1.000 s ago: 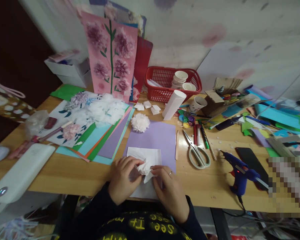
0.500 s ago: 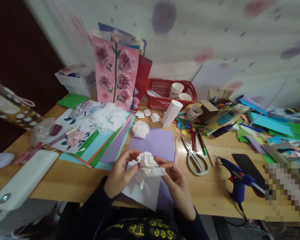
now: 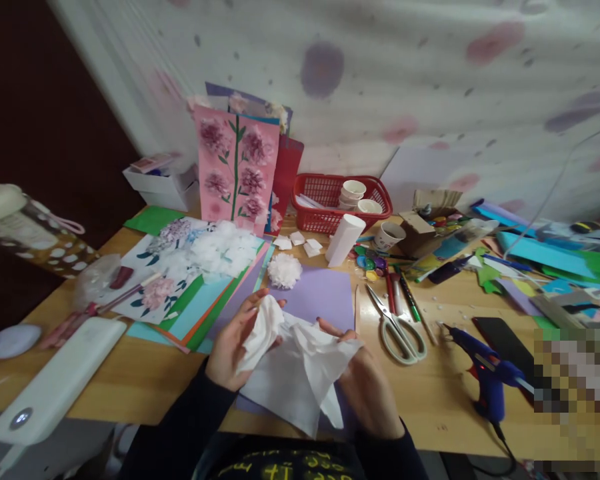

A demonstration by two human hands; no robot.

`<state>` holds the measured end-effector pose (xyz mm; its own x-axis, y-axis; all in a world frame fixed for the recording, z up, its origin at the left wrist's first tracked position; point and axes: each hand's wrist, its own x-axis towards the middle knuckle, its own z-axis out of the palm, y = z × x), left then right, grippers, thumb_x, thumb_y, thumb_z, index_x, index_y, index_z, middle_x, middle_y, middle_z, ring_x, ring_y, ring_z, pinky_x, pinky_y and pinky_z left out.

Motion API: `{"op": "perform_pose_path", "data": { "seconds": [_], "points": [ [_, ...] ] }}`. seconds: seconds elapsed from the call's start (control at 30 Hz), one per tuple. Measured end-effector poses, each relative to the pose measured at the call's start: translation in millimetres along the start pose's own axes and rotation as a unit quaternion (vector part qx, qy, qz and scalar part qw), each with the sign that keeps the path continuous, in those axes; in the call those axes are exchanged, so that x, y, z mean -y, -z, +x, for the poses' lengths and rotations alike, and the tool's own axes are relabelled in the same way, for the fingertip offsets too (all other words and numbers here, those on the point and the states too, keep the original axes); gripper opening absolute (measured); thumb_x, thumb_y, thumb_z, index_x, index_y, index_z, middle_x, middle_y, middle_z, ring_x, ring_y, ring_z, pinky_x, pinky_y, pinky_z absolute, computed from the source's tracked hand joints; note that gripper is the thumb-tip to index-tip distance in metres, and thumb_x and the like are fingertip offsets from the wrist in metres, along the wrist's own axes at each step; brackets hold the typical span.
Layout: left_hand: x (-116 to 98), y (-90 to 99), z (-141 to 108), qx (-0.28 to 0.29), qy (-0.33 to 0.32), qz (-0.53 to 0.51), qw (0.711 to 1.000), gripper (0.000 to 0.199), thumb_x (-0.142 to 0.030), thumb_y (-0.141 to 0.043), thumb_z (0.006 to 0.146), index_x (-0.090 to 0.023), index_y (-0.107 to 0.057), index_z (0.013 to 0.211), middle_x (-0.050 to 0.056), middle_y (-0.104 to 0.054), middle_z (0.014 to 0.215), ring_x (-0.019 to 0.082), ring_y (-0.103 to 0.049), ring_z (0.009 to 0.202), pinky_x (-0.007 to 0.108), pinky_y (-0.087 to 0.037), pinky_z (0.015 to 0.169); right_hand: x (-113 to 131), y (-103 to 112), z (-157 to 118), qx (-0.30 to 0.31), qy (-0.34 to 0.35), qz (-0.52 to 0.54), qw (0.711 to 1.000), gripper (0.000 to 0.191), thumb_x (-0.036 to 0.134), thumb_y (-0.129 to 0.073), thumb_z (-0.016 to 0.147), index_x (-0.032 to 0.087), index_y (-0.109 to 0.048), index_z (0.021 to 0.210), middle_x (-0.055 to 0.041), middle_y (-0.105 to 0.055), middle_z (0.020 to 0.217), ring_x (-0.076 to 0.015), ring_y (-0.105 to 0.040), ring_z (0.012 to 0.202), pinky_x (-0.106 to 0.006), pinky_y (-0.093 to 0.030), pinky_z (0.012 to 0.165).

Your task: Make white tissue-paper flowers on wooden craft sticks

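Head view: the left hand (image 3: 230,343) and right hand (image 3: 370,383) are spreading apart, each grip closing on loose, crumpled white tissue paper (image 3: 263,333); whether its two portions are joining between them, cannot tell. The tissue is hanging in open folds above a flat white sheet (image 3: 275,383), itself lying on purple paper (image 3: 325,287) on the tabletop (image 3: 425,407). A ruffled white paper pompom (image 3: 285,270) is resting beyond, near the sheet. Judgement: the tissue is needing regathering before holding any compact shape.

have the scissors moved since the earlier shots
No, the scissors haven't moved: against the wooden stick, they still lie just to its right, tips beside it.
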<state>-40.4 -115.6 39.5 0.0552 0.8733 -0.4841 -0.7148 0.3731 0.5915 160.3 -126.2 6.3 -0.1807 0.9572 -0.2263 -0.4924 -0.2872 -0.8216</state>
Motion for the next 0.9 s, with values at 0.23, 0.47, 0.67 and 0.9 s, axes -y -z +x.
{"op": "perform_pose_path", "data": {
  "seconds": [0.23,0.47,0.67,0.9],
  "points": [
    [7.2,3.3,5.7,0.001,-0.133,0.228,0.965,0.027,-0.023,-0.073,0.061,-0.02,-0.052,0.078,-0.005,-0.048,0.067,0.008,-0.049,0.057,0.019,-0.041,0.053,-0.4,-6.9,-0.3,-0.056,0.075,-0.071,0.993,0.022,0.039,-0.071,0.074,0.022,-0.057,0.077,-0.0068,-0.071,0.101,-0.025,-0.065,0.097,-0.041,-0.05,0.085],
    [8.5,2.5,-7.3,0.131,-0.207,0.501,0.83,0.036,-0.05,-0.064,0.073,-0.02,-0.071,0.092,0.011,-0.064,0.103,0.026,-0.061,0.097,0.036,-0.051,0.082,8.9,-13.1,-9.7,-0.151,0.187,-0.355,0.903,0.021,0.04,-0.064,0.082,0.02,-0.057,0.08,-0.0027,-0.063,0.075,-0.0161,-0.059,0.072,-0.027,-0.048,0.069],
    [12.8,3.9,-1.7,-0.007,-0.111,0.521,0.846,0.034,-0.044,-0.071,0.067,-0.019,-0.071,0.089,0.012,-0.069,0.108,0.032,-0.061,0.108,0.041,-0.048,0.092,28.1,-12.5,-7.7,-0.051,0.072,-0.294,0.952,0.032,0.047,-0.066,0.078,0.019,-0.06,0.092,-0.0013,-0.064,0.07,-0.0153,-0.059,0.062,-0.024,-0.048,0.055],
    [-8.5,-2.0,1.1,0.071,-0.068,0.465,0.88,0.031,-0.044,-0.072,0.066,-0.017,-0.07,0.082,0.008,-0.073,0.087,0.029,-0.066,0.089,0.034,-0.052,0.075,33.1,-12.1,-10.7,0.111,-0.09,-0.207,0.968,0.036,0.039,-0.071,0.075,0.02,-0.068,0.106,-0.0045,-0.073,0.09,-0.0211,-0.067,0.089,-0.033,-0.053,0.081]
  ]
}}
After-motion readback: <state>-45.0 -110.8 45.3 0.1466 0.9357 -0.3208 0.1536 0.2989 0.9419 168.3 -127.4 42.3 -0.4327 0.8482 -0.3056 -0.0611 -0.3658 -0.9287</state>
